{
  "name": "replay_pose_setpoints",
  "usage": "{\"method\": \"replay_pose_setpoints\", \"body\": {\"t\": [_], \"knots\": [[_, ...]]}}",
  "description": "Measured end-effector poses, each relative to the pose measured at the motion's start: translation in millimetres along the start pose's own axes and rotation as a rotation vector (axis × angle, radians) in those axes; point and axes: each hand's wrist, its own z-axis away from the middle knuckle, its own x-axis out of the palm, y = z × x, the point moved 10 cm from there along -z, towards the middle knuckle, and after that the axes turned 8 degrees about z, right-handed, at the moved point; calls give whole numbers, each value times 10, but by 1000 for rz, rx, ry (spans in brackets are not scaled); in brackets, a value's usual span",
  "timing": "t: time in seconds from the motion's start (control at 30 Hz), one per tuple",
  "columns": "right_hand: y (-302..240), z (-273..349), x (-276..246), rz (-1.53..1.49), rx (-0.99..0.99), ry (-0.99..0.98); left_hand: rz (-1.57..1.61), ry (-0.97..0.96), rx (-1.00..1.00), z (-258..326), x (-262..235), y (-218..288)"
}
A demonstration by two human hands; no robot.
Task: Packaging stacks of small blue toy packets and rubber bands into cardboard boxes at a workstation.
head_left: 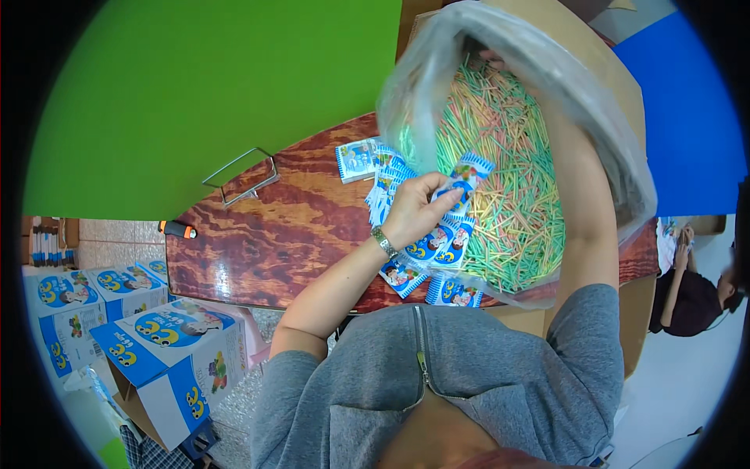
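My left hand [418, 209] pinches a small blue-and-white packet [467, 176] at the edge of a big clear plastic bag [547, 86]. The bag is full of thin green, yellow and pink sticks [508, 172]. My right arm reaches deep into the bag; only a bit of my right hand [494, 59] shows near the bag's far rim, and I cannot tell what it holds. More blue-and-white packets [437, 246] lie in a loose row on the brown wooden table [266, 227] under my left hand.
A green board [211, 94] covers the far left. A wire handle [242, 176] rests on the table and an orange-and-black tool [178, 229] at its left edge. Blue-and-white cartons [156, 336] stand on the floor at left. Another person [691, 289] sits at right.
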Motion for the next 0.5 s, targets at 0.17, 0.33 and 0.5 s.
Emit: {"method": "replay_pose_setpoints", "body": {"t": [0.17, 0.33, 0.5], "knots": [[-201, -83, 118, 4, 163, 71, 39, 22, -57, 156, -112, -155], [489, -244, -359, 1361, -250, 246, 91, -3, -89, 128, -7, -192], [1491, -280, -242, 1191, 377, -372, 69, 8, -99, 108, -53, -151]]}}
